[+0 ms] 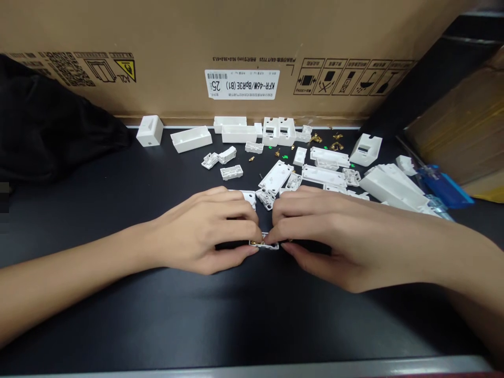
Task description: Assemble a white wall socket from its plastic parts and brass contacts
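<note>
A small white plastic piece (270, 245) with brass-coloured bits in it lies on the black tabletop between my hands. My left hand (214, 231) grips its left end between thumb and index finger. My right hand (334, 236) presses an index fingertip onto the piece, its thumb apart from it just to the right. A bit of brass shows between that thumb and finger. Beyond my fingers are a white plate (248, 196), partly covered by my left hand, and a small white frame piece (266, 199).
White housings (239, 134), long white covers (277, 177), brass parts (337, 146) and green bits lie along the back. A large cardboard box (169, 94) stands behind them. A black cloth (51, 126) is at left, a blue object (447, 186) at right.
</note>
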The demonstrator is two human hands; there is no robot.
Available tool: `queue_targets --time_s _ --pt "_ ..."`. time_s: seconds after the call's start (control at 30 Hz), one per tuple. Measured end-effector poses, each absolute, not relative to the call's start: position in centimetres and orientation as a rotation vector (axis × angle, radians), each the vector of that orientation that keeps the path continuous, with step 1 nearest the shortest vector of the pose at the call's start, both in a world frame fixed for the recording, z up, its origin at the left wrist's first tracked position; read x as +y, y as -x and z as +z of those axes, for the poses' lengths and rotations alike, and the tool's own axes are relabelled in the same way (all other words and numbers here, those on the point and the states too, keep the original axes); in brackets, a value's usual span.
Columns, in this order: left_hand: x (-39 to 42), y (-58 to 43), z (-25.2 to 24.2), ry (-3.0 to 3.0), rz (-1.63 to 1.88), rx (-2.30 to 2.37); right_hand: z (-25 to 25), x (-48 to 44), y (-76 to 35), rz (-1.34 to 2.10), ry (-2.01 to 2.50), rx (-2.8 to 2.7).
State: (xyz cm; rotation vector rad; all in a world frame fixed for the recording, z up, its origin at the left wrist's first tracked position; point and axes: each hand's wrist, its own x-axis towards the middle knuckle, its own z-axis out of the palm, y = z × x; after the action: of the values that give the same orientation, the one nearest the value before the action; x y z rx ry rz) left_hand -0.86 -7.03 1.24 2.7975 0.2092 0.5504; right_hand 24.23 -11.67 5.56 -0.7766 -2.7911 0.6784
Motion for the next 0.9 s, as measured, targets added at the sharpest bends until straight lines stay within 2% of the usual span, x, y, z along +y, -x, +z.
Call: queue_targets --time_s 0.9 --pt "-7.20 1.10 1.03 -2.784 0.561 0.232 5.84 -11.52 -24.34 0.646 0.800 -2.801"
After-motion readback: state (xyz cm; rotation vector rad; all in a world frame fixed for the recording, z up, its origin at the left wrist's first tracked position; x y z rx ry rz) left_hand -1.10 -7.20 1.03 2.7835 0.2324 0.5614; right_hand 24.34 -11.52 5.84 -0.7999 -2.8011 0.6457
